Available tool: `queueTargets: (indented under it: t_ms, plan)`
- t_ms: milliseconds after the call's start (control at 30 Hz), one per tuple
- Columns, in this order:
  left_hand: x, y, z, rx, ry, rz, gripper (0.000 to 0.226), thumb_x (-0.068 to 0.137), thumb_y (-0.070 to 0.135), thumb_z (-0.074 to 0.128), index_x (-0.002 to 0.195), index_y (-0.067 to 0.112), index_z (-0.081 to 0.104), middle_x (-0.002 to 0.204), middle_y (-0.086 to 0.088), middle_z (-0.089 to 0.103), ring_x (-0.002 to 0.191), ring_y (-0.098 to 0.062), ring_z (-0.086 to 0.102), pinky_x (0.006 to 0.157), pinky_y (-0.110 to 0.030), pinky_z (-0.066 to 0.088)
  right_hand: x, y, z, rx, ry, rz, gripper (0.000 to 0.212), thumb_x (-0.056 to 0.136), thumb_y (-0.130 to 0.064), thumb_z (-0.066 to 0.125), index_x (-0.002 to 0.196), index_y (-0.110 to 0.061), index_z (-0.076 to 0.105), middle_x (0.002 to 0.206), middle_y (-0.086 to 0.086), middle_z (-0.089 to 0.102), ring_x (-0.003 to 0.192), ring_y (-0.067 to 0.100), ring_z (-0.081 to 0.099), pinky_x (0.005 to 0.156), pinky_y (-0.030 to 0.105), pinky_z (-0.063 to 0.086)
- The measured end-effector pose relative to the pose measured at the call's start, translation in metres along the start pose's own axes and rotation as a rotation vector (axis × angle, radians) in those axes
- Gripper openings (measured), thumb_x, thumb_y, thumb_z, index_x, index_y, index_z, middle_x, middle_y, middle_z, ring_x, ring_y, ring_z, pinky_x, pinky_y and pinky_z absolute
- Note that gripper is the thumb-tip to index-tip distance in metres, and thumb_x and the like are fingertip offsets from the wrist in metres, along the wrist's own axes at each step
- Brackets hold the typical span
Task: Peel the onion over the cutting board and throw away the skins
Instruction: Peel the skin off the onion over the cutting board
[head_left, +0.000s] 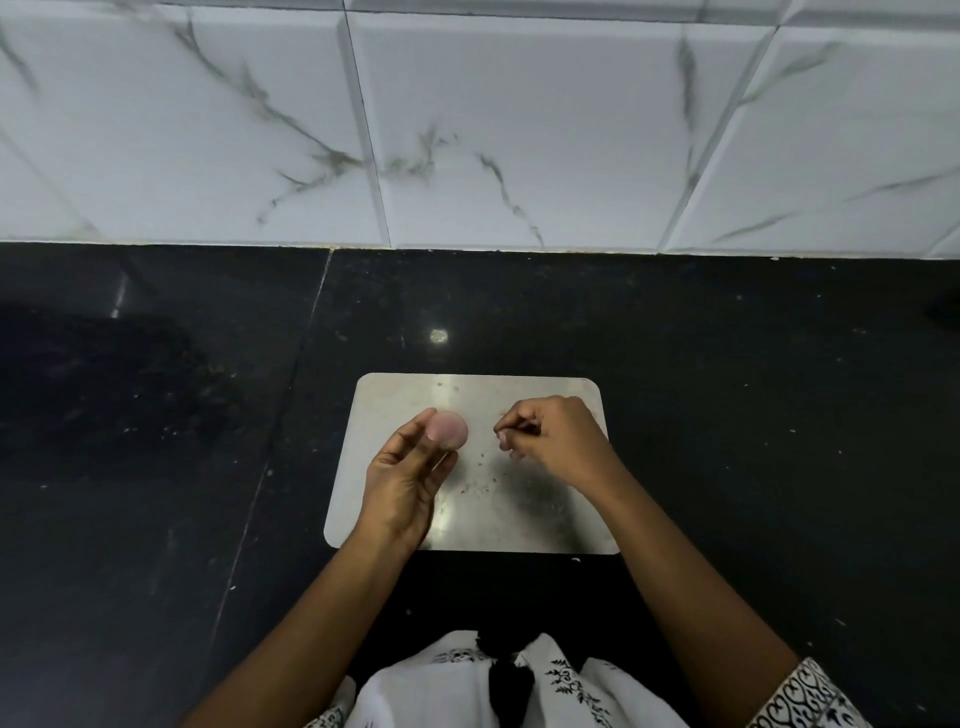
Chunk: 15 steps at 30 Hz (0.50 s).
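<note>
With left hand (408, 478), coming in from 7 o'clock, grips onion (449, 430) between thumb and curled fingertips, palm turned toward 3 o'clock. Onion smooth, round, pale pink on the side in view, a little blurred. Placed over the board (545, 525), at 11 o'clock from its middle; resting on the metal or raised above it, cannot tell.

With right hand (558, 441), at 2 o'clock from the board's middle, curls all fingers inward, thumb and forefinger tips pressed together and aimed toward 9 o'clock. Near the onion, apart from it. Cannot tell whether a scrap of skin sits in that pinch: too small and dark to read.

Board of dull steel, corners rounded, long side running 9 to 3 o'clock. Scattered over its middle and toward 6 o'clock, small dark skin flecks (480, 487).

Beneath, a black polished counter (156, 441), with a seam running from 12 toward 7 o'clock, left of the board. At 12 o'clock, a white wall (519, 130) of grey-veined tiles. At 6 o'clock, a white garment (447, 686) with black print; at 5 o'clock, a patterned sleeve (810, 696) on the right arm.
</note>
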<state>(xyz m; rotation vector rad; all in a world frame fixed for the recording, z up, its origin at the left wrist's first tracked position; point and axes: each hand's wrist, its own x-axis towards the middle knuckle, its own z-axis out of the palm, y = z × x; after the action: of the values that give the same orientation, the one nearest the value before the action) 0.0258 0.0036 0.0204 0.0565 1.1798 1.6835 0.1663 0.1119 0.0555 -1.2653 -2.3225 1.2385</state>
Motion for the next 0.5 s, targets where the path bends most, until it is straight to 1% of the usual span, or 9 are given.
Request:
queueTargets:
  t_ms: [33, 100, 133, 200, 267, 333, 367, 433, 500]
  plan:
    - [0.0, 0.0, 0.0, 0.007, -0.002, 0.004, 0.018, 0.086, 0.007, 0.06, 0.101, 0.013, 0.068, 0.104, -0.007, 0.07, 0.088, -0.015, 0.07, 0.077, -0.026, 0.058, 0.0, 0.0, 0.001, -0.016, 0.037, -0.031, 0.009, 0.08, -0.013, 0.07, 0.088, -0.018, 0.071, 0.086, -0.003, 0.071, 0.072, 0.007, 0.066, 0.075, 0.025, 0.056]
    - [-0.001, 0.0, 0.001, 0.026, -0.011, 0.009, 0.019, 0.086, 0.005, 0.06, 0.101, 0.013, 0.068, 0.103, -0.005, 0.071, 0.089, -0.015, 0.07, 0.075, -0.025, 0.058, 0.002, 0.0, 0.004, -0.045, 0.051, -0.078, 0.01, 0.077, -0.011, 0.072, 0.082, -0.018, 0.067, 0.086, -0.004, 0.066, 0.076, 0.007, 0.062, 0.074, 0.023, 0.054]
    - [-0.001, 0.0, 0.002, 0.042, -0.017, 0.011, 0.02, 0.085, 0.005, 0.06, 0.102, 0.013, 0.068, 0.102, -0.004, 0.072, 0.089, -0.015, 0.071, 0.073, -0.024, 0.058, 0.003, 0.001, 0.005, -0.03, 0.039, -0.073, 0.012, 0.077, -0.008, 0.071, 0.081, -0.019, 0.066, 0.087, -0.004, 0.065, 0.077, 0.008, 0.062, 0.074, 0.024, 0.054]
    - [-0.002, -0.001, 0.002, 0.086, -0.03, 0.027, 0.023, 0.08, 0.007, 0.064, 0.102, 0.013, 0.069, 0.099, -0.002, 0.073, 0.091, -0.015, 0.071, 0.071, -0.023, 0.057, 0.004, 0.001, 0.003, 0.083, 0.004, -0.001, 0.018, 0.08, -0.004, 0.066, 0.08, -0.022, 0.067, 0.086, -0.002, 0.068, 0.075, 0.011, 0.065, 0.073, 0.029, 0.057]
    - [-0.002, -0.002, 0.002, 0.141, -0.039, 0.063, 0.031, 0.07, 0.013, 0.069, 0.101, 0.015, 0.069, 0.097, 0.002, 0.074, 0.095, -0.017, 0.069, 0.076, -0.025, 0.057, 0.003, -0.002, 0.001, 0.19, -0.047, 0.056, 0.021, 0.087, -0.004, 0.059, 0.086, -0.023, 0.069, 0.086, 0.0, 0.07, 0.073, 0.01, 0.068, 0.072, 0.029, 0.058]
    - [-0.003, -0.001, 0.003, 0.193, -0.043, 0.094, 0.035, 0.064, 0.016, 0.072, 0.099, 0.018, 0.07, 0.096, 0.005, 0.074, 0.101, -0.018, 0.066, 0.087, -0.03, 0.054, 0.002, -0.004, -0.003, 0.243, -0.077, 0.092, 0.024, 0.093, -0.009, 0.05, 0.104, -0.022, 0.066, 0.093, -0.002, 0.069, 0.079, 0.008, 0.068, 0.073, 0.026, 0.057]
    - [-0.003, 0.0, 0.003, 0.218, -0.043, 0.107, 0.035, 0.064, 0.017, 0.072, 0.099, 0.019, 0.07, 0.097, 0.005, 0.074, 0.102, -0.018, 0.065, 0.09, -0.032, 0.053, 0.001, -0.004, -0.005, 0.248, -0.072, 0.094, 0.027, 0.094, -0.011, 0.049, 0.112, -0.024, 0.063, 0.098, -0.006, 0.067, 0.084, 0.006, 0.067, 0.074, 0.025, 0.056]
    - [-0.004, 0.001, 0.004, 0.264, -0.05, 0.131, 0.031, 0.07, 0.013, 0.072, 0.1, 0.019, 0.07, 0.101, 0.003, 0.073, 0.102, -0.017, 0.066, 0.093, -0.034, 0.052, -0.001, -0.006, -0.008, 0.23, -0.066, 0.046, 0.033, 0.091, -0.013, 0.056, 0.118, -0.032, 0.058, 0.108, -0.014, 0.062, 0.092, 0.003, 0.063, 0.077, 0.021, 0.053]
    - [-0.007, 0.002, 0.006, 0.286, -0.065, 0.168, 0.032, 0.074, 0.008, 0.07, 0.105, 0.016, 0.069, 0.107, -0.004, 0.071, 0.103, -0.019, 0.066, 0.091, -0.032, 0.054, -0.008, -0.012, -0.008, 0.254, -0.132, -0.028, 0.041, 0.084, -0.017, 0.066, 0.117, -0.04, 0.056, 0.113, -0.023, 0.057, 0.094, -0.003, 0.06, 0.071, 0.01, 0.048]
